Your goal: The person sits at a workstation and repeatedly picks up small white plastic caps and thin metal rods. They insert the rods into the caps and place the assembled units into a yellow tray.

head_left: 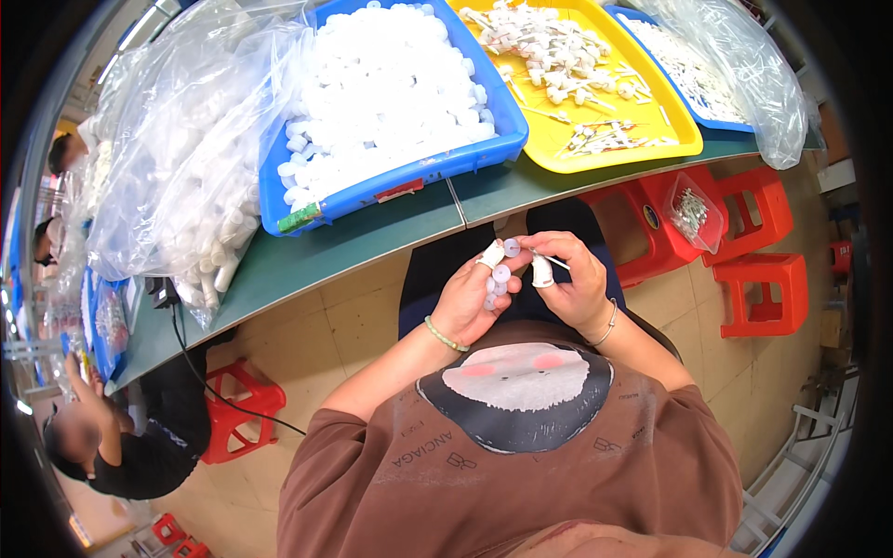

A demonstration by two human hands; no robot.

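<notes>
My left hand (470, 299) is closed around several small translucent white caps (502, 273), which show at its palm and fingers. One more translucent cap (512, 247) sits at the fingertips, between my two hands. My right hand (579, 279) pinches a thin white stick (555, 261) whose tip points toward that cap; whether they touch I cannot tell. White tape wraps a finger of my left hand and the thumb of my right. Both hands are held over my lap, just short of the table edge.
On the green table (372, 242) stand a blue tray (391, 181) heaped with white caps, a yellow tray (633, 160) of stick-and-cap pieces, another blue tray (726, 124) and a clear bag (186, 158) of white tubes. Red stools (763, 296) and a seated co-worker (112, 437) are nearby.
</notes>
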